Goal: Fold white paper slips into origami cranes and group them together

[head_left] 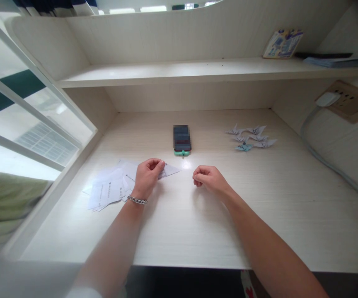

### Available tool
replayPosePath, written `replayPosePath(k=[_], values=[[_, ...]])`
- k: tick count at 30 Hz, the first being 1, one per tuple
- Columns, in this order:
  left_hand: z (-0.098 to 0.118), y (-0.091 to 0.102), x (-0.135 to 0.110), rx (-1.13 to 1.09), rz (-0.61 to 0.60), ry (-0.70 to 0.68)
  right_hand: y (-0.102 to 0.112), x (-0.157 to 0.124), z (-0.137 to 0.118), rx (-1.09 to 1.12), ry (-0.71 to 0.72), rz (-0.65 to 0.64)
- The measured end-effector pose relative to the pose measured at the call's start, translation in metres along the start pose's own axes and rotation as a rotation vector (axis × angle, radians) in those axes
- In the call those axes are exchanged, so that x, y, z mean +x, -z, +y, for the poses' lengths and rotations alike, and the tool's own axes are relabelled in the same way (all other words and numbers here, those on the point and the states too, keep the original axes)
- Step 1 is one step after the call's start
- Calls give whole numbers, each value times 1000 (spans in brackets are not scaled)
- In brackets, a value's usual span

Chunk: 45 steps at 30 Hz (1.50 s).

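Observation:
My left hand (147, 176), with a chain bracelet at the wrist, is closed in a pinch on the top sheet of paper (170, 169) from a loose pile of white sheets (109, 190) on the desk. My right hand (208, 179) rests on the desk a little to the right, its fingers curled in with nothing visible in them. A phone (182, 138) lies flat just beyond both hands. Several folded paper cranes (250, 137) sit in a cluster at the back right of the desk.
The pale wooden desk (197, 231) has a shelf above with a small book (282, 43) and dark flat items. A power strip with a plug (328, 99) is on the right wall, its cable running down. A window frame stands at the left.

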<state>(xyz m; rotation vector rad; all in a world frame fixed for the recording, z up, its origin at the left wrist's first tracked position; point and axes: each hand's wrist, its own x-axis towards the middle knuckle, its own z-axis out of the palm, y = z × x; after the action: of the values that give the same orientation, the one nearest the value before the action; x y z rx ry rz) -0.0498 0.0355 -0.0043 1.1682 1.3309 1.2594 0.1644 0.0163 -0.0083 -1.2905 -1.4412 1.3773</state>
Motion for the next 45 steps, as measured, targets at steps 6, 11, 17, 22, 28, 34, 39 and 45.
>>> replayPosePath(k=[6,11,17,22,28,34,39,45], values=[[1,-16,-10,155,-197,-34,-5,1,0,-77,68,62],[-4,-32,-22,262,-314,-90,-15,-1,-2,-220,111,31],[-5,-22,-13,157,-172,-31,-9,0,0,-183,53,6],[-6,-13,-4,5,-7,1,-1,1,3,-85,51,52],[-7,-24,-10,-67,-36,31,-7,4,3,138,82,68],[-1,-30,-18,17,-297,90,-6,7,8,191,45,145],[4,-30,-24,196,-427,-26,-9,4,6,103,65,25],[8,-28,-25,288,-443,-43,-9,4,3,163,45,86]])
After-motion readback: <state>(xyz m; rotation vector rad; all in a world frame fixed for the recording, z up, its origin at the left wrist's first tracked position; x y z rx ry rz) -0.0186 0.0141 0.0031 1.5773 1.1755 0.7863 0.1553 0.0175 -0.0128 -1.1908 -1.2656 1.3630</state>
